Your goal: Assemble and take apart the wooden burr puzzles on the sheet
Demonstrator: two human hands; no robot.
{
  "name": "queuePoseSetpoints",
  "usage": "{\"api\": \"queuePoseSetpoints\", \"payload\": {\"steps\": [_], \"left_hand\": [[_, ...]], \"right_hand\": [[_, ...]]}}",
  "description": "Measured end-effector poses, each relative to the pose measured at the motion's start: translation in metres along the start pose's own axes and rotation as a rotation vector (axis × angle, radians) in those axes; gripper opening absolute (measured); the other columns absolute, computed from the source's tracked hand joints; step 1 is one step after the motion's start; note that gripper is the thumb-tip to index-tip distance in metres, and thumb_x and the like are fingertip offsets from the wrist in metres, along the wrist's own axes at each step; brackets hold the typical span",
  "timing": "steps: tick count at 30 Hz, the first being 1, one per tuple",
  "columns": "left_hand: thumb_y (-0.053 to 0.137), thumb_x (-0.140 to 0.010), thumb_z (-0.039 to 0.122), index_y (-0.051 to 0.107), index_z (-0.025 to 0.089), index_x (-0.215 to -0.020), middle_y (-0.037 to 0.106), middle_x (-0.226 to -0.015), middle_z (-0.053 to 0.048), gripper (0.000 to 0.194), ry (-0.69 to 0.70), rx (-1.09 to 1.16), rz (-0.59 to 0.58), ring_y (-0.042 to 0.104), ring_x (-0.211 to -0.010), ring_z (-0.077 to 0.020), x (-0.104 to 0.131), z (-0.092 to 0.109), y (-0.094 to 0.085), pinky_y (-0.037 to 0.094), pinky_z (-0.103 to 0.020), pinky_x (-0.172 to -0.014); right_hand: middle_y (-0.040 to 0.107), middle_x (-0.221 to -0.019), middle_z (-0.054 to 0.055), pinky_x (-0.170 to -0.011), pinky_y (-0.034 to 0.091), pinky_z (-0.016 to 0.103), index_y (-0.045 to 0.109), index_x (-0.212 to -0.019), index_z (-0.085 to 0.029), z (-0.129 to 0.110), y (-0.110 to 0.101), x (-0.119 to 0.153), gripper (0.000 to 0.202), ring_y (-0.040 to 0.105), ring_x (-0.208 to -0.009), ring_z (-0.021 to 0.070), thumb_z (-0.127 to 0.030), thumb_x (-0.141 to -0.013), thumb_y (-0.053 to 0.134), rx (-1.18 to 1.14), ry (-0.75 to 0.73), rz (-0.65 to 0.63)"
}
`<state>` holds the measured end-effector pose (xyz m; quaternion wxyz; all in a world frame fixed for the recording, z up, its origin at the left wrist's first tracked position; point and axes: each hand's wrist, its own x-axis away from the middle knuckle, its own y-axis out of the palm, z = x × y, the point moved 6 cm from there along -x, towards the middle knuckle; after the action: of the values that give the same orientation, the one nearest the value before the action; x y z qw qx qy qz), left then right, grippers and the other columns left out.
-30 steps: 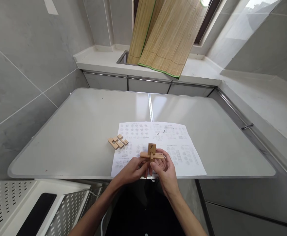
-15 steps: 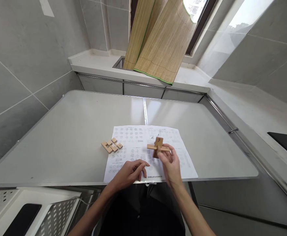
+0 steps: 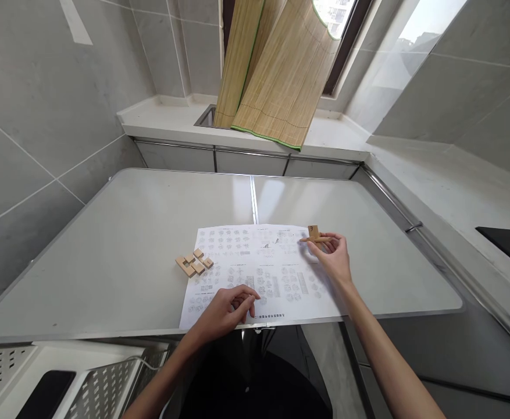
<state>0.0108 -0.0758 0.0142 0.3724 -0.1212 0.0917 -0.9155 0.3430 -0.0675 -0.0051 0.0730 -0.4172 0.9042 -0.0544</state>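
My right hand [image 3: 335, 256] grips a crossed assembly of wooden pieces [image 3: 313, 234] over the right edge of the printed sheet; one piece stands up with a dark mark on it. Near the sheet's bottom edge rests my left hand [image 3: 231, 308], fingers loosely curled but apart, holding nothing. The printed sheet [image 3: 232, 262] lies on the table with rows of small diagrams. Several notched wooden pieces [image 3: 193, 263] are grouped at its left edge, partly on the table.
The grey table [image 3: 128, 250] has a metal seam down its middle. Behind it, bamboo mats [image 3: 281, 81] lean over a sink on the white counter [image 3: 167, 119]. A dark phone [image 3: 47, 393] lies on a white rack at lower left.
My right hand has moved right and away from me with the wooden assembly, uncovering more of the sheet. My left hand has stayed nearly in place. The view has shifted slightly.
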Motion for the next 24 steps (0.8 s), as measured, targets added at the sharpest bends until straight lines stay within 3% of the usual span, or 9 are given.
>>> {"api": "queuePoseSetpoints", "payload": {"steps": [5, 10, 15, 17, 20, 22, 24], "left_hand": [[0.051, -0.104, 0.049, 0.071, 0.018, -0.108, 0.075, -0.083, -0.005, 0.036, -0.005, -0.030, 0.001, 0.065, -0.064, -0.0152, -0.001, 0.000, 0.000, 0.049, -0.025, -0.061], [0.051, -0.105, 0.047, 0.071, 0.019, -0.110, 0.076, -0.084, -0.004, 0.035, -0.022, -0.061, 0.010, 0.066, -0.065, -0.0146, 0.001, 0.003, 0.001, 0.049, -0.025, -0.064], [0.050, -0.104, 0.046, 0.072, 0.019, -0.107, 0.075, -0.082, -0.003, 0.035, -0.024, -0.055, 0.011, 0.066, -0.065, -0.0145, 0.007, 0.012, -0.001, 0.048, -0.025, -0.062], [0.050, -0.104, 0.044, 0.072, 0.019, -0.107, 0.072, -0.075, -0.001, 0.033, -0.008, -0.131, 0.110, 0.063, -0.062, -0.0143, 0.010, 0.015, -0.013, 0.047, -0.025, -0.061], [0.050, -0.103, 0.044, 0.072, 0.021, -0.103, 0.060, -0.063, 0.002, 0.032, -0.001, -0.354, 0.397, 0.054, -0.058, -0.0149, 0.019, 0.015, -0.045, 0.044, -0.026, -0.061], [0.052, -0.102, 0.043, 0.071, 0.021, -0.101, 0.058, -0.068, 0.000, 0.029, -0.007, -0.505, 0.582, 0.056, -0.065, -0.0177, 0.027, 0.011, -0.067, 0.048, -0.030, -0.068], [0.056, -0.098, 0.042, 0.068, 0.021, -0.104, 0.063, -0.086, -0.005, 0.025, 0.009, -0.646, 0.744, 0.062, -0.084, -0.0238, 0.035, 0.008, -0.085, 0.052, -0.036, -0.080]], "right_hand": [[0.066, -0.133, 0.010, -0.114, 0.047, 0.054, 0.054, -0.118, -0.025, 0.009, 0.006, -0.012, 0.069, 0.064, -0.126, 0.0300, -0.052, -0.066, 0.091, 0.102, 0.031, 0.027], [0.063, -0.139, 0.013, -0.114, 0.044, 0.055, 0.050, -0.130, -0.025, 0.017, 0.005, -0.017, 0.073, 0.060, -0.129, 0.0327, -0.059, -0.074, 0.083, 0.216, 0.064, 0.004], [0.054, -0.149, 0.014, -0.117, 0.042, 0.050, 0.048, -0.138, -0.024, 0.035, -0.019, -0.005, 0.076, 0.053, -0.137, 0.0320, -0.055, -0.077, 0.081, 0.159, -0.001, 0.067], [0.057, -0.146, 0.014, -0.111, 0.047, 0.048, 0.052, -0.136, -0.024, 0.043, -0.037, 0.006, 0.069, 0.059, -0.130, 0.0313, -0.052, -0.079, 0.080, 0.142, -0.012, 0.108], [0.065, -0.133, 0.014, -0.103, 0.051, 0.047, 0.061, -0.126, -0.020, 0.053, -0.063, 0.022, 0.055, 0.065, -0.115, 0.0300, -0.049, -0.081, 0.076, 0.147, 0.006, 0.169], [0.069, -0.126, 0.014, -0.100, 0.051, 0.046, 0.065, -0.119, -0.018, 0.059, -0.075, 0.029, 0.048, 0.067, -0.109, 0.0291, -0.046, -0.082, 0.075, 0.155, 0.035, 0.191], [0.072, -0.119, 0.013, -0.098, 0.052, 0.044, 0.067, -0.116, -0.018, 0.065, -0.081, 0.033, 0.044, 0.068, -0.105, 0.0282, -0.045, -0.082, 0.075, 0.145, 0.059, 0.196]]}}
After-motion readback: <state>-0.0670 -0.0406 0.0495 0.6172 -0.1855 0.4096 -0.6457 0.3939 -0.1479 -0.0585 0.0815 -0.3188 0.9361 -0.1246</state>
